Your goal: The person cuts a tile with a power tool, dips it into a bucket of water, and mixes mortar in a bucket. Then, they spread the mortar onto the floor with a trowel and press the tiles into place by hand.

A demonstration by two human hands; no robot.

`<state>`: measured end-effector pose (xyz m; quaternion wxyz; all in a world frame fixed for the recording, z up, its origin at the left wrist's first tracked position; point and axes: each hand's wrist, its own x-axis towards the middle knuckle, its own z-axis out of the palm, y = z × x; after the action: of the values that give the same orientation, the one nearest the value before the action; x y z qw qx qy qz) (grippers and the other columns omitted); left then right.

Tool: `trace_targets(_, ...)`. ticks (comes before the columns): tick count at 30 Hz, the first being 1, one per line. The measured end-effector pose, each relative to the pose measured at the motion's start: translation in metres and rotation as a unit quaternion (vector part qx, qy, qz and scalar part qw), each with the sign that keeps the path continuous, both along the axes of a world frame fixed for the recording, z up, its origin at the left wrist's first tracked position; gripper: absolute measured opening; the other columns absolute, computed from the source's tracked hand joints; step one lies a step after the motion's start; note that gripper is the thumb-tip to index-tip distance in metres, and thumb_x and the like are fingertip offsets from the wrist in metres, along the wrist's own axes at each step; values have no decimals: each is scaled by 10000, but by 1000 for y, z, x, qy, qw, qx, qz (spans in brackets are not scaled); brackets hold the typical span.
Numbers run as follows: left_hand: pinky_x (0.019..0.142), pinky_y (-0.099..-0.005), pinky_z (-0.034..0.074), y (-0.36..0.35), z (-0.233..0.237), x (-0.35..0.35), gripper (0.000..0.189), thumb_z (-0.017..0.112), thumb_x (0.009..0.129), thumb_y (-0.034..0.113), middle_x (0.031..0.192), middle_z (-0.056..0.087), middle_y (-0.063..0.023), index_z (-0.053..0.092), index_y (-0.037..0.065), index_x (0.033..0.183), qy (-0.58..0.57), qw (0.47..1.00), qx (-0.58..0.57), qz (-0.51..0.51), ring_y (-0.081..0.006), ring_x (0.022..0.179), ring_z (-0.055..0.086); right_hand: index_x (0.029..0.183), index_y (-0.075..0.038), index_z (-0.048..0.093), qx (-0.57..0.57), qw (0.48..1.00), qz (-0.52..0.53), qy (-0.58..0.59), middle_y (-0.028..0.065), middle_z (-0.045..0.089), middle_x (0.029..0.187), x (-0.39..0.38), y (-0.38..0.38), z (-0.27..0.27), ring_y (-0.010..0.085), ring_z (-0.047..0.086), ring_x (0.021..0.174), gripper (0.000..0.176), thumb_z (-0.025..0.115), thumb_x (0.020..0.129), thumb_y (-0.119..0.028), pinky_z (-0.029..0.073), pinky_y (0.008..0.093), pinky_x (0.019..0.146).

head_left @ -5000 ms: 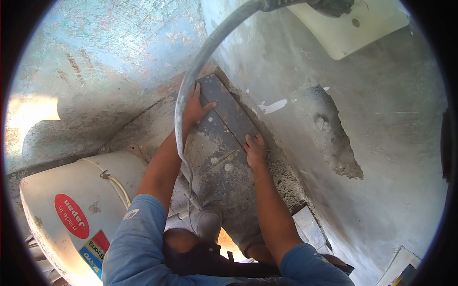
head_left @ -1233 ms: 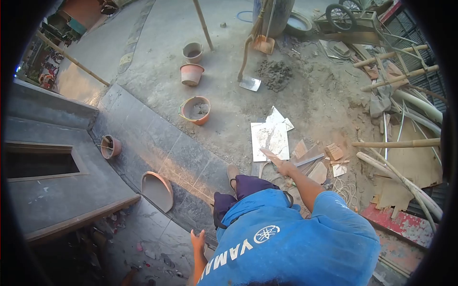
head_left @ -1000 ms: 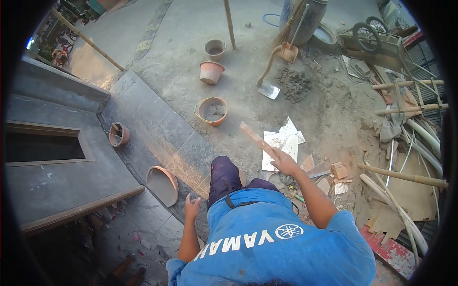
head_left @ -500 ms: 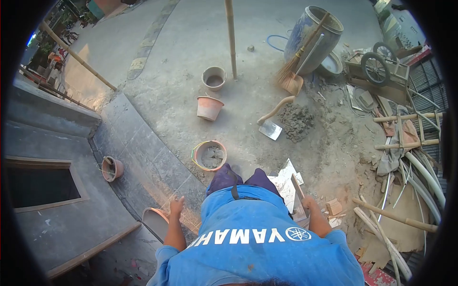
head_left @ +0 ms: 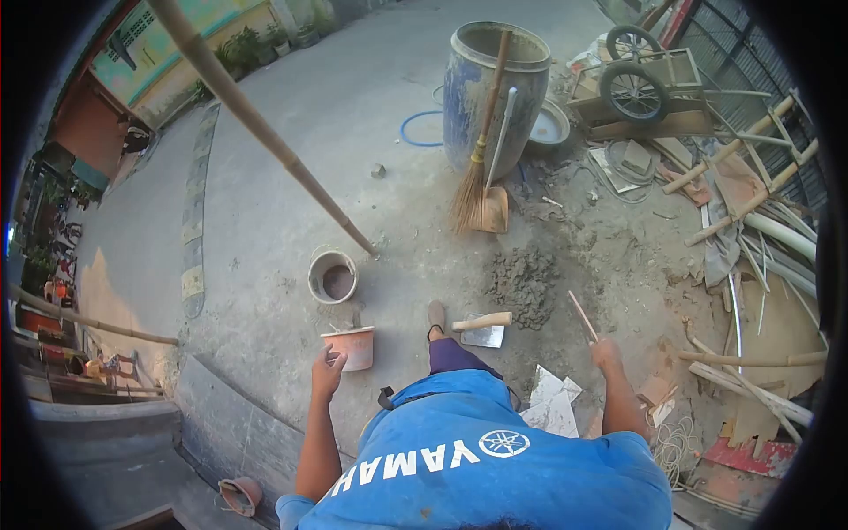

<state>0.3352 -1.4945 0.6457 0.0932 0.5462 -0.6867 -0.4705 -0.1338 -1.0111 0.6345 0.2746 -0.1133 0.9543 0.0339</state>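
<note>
At my screen's six o'clock I read white, upside-down letters (head_left: 400, 465), YAMAH, beside a round emblem (head_left: 503, 443) on a blue shirt (head_left: 556, 490); the word's end is hidden in folds. Near four o'clock the right hand (head_left: 607, 355) grips a thin strip (head_left: 582, 316), tip pointing toward eleven. Toward half past seven the left hand (head_left: 327, 373) is free, loosely curled, beside the orange bucket (head_left: 358, 350); whether they touch, I cannot tell.

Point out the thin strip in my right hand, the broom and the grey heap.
Thin strip (head_left: 582, 315): head view, middle of its length.
Broom (head_left: 479, 150): head view, binding above its bristles.
Grey heap (head_left: 524, 287): head view, middle of its surface.
</note>
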Motion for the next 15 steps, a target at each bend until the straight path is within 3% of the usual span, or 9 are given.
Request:
trace_targets(2,848,-382,517,-56,-25,-74,631,712,836,278,1076,664,-212,477,-37,1329,-23,995,32,-88,-281,959,665,1137,-113,628,-37,999,8,18,208,662,1030,-44,-71,-11,395,617,999,322,565,904,-326,488,493,851)
trace_targets(3,859,-396,516,-88,-48,-99,638,722,828,284,1082,661,-222,481,-40,1322,-67,980,-5,-189,-300,973,666,1128,-131,635,-51,998,22,20,199,668,1004,-59,-101,-15,400,621,975,302,573,900,-318,490,497,836)
trace_targets(5,867,-408,516,-127,-10,-165,643,735,816,281,1088,657,-237,489,-50,1308,-92,941,-20,-326,-314,989,663,1118,-137,637,-54,998,24,16,194,672,983,-76,-178,8,404,623,955,286,574,900,-311,491,502,824)
trace_targets(6,867,-408,516,-146,-9,-184,643,735,816,281,1088,657,-237,489,-50,1308,-94,942,-10,-321,-314,989,663,1109,-144,639,-63,996,48,27,189,675,962,-88,-217,24,408,625,936,271,576,899,-303,492,506,812)
trace_targets(9,859,-411,520,-231,0,-241,635,743,806,273,1100,652,-234,499,-51,1295,-21,943,-127,-306,-312,985,664,1083,-139,640,-99,991,88,-8,190,673,941,-120,-325,41,412,623,915,253,572,900,-300,493,510,794)
trace_targets(11,878,-411,510,-275,10,-281,628,744,801,265,1125,645,-224,505,-43,1293,-2,979,22,-202,-311,1000,658,1065,-133,637,-127,986,107,-24,200,666,943,-140,-402,36,412,620,909,241,571,899,-296,488,515,792)
trace_targets(15,892,-398,501,-372,-1,-361,592,728,819,263,1111,650,-210,516,-33,1286,-3,973,7,-229,-316,1004,651,1085,-73,620,-203,965,149,-72,235,657,985,-192,-582,-23,426,610,958,285,554,915,-291,476,514,839)
